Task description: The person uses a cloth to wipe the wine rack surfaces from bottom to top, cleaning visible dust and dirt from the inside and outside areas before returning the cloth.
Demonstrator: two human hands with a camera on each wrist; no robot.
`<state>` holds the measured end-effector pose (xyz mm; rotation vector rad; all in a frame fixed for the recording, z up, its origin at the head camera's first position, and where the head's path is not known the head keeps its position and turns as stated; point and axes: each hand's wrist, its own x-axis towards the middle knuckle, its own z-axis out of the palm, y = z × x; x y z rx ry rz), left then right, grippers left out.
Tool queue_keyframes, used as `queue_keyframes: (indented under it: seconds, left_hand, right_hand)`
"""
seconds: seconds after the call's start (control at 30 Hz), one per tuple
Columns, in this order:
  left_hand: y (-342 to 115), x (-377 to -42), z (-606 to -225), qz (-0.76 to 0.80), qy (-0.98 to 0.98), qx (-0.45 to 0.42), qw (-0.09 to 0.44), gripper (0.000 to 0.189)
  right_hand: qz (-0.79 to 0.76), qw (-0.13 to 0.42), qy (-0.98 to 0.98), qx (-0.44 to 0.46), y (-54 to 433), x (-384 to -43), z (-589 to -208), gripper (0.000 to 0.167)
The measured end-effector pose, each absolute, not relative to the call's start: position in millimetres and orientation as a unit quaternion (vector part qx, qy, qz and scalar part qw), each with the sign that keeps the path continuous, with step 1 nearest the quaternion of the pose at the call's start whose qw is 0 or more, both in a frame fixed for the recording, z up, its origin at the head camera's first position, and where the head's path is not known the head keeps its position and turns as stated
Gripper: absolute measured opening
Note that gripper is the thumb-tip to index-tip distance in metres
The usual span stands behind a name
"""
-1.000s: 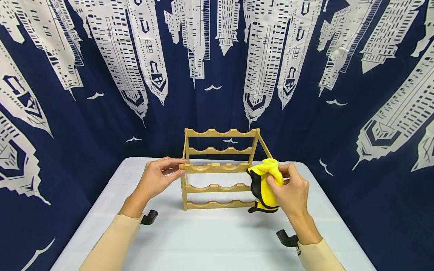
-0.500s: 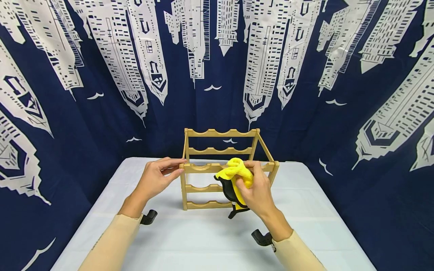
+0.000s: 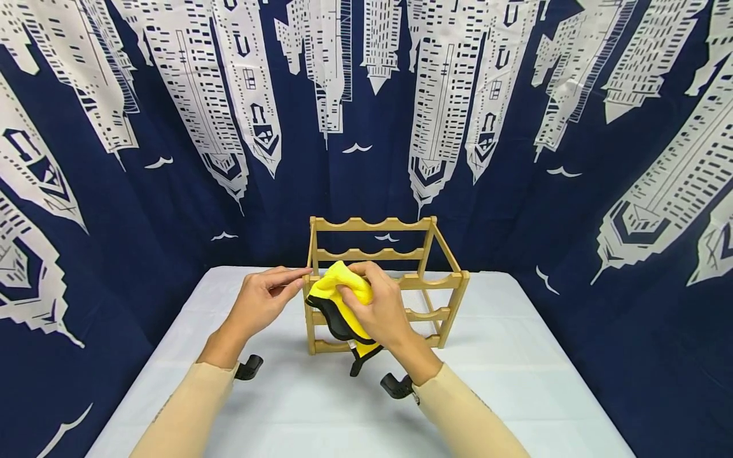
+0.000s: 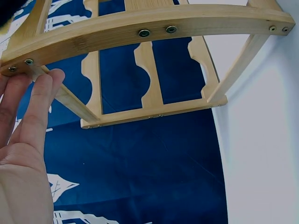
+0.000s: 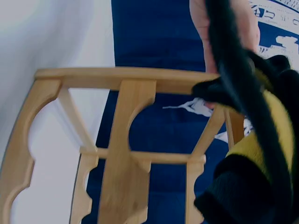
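A light wooden wine rack with scalloped rails stands on the table. My left hand holds its upper front left corner between thumb and fingers; in the left wrist view the fingers lie against the end of the curved side bar. My right hand grips a bunched yellow cloth with black edging on the upper front rail, near the left end. Its loose part hangs down over the lower rails, hiding part of them. In the right wrist view the cloth shows at the right, partly hidden by a dark strap-like shape.
The table has a white cover. A dark blue curtain printed with white buildings hangs behind and at both sides. Black wrist-camera mounts stick out below both wrists.
My right hand has slid the yellow cloth leftward along the upper front rail, from its right end almost to my left hand. The left hand and the rack stay in place.
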<state>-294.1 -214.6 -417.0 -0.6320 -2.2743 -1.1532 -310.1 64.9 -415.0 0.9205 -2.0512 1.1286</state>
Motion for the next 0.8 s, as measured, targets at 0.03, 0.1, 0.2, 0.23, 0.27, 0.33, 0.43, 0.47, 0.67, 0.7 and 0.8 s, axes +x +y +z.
queue_keyframes:
  seconds: [0.03,0.1,0.2,0.23,0.27,0.33,0.43,0.47,0.67,0.7,0.8]
  left_hand:
    - [-214.9,-294.6,-417.1,-0.422,-0.838,-0.233,0.255,0.027]
    - [-215.3,-295.2,-417.4,-0.42,-0.839,-0.233,0.257,0.027]
    - [-215.6,-295.3,-417.3,-0.422,-0.84,-0.225,0.257,0.025]
    - [-215.7,-295.1,-417.2,-0.423,-0.841,-0.222,0.256,0.025]
    - [-215.7,-294.9,-417.1,-0.424,-0.841,-0.221,0.255,0.025]
    - [-215.5,-294.9,-416.4,-0.425,-0.84,-0.22,0.255,0.024]
    - [-214.9,-295.7,-415.1,-0.428,-0.838,-0.223,0.255,0.024]
    - [-214.5,-295.9,-414.6,-0.431,-0.837,-0.224,0.253,0.024]
    - [-206.9,-296.0,-411.6,-0.416,-0.836,-0.225,0.277,0.019]
    - [-204.7,-296.2,-411.1,-0.409,-0.837,-0.225,0.286,0.017]
    - [-197.8,-297.8,-409.7,-0.4,-0.838,-0.222,0.298,0.013]
  right_hand:
    - [0.424,0.308,-0.777,0.348,60.1,-310.7,-413.2,0.033]
    - [0.411,0.316,-0.781,0.348,50.8,-311.4,-409.9,0.033]
    - [0.378,0.334,-0.791,0.346,40.0,-311.7,-406.1,0.034]
    - [0.365,0.34,-0.796,0.343,37.5,-311.4,-405.2,0.033]
    - [0.353,0.346,-0.8,0.34,35.6,-310.8,-404.3,0.033]
    - [0.33,0.354,-0.81,0.33,33.4,-309.6,-402.5,0.033]
    - [0.301,0.355,-0.827,0.316,33.3,-307.8,-398.1,0.032]
    - [0.29,0.355,-0.833,0.311,34.1,-307.0,-396.1,0.032]
    - [0.212,0.346,-0.875,0.266,49.1,-301.9,-388.7,0.031]
    - [0.203,0.346,-0.878,0.261,52.3,-301.2,-388.8,0.031]
    - [0.199,0.354,-0.877,0.256,61.2,-299.6,-390.0,0.031]
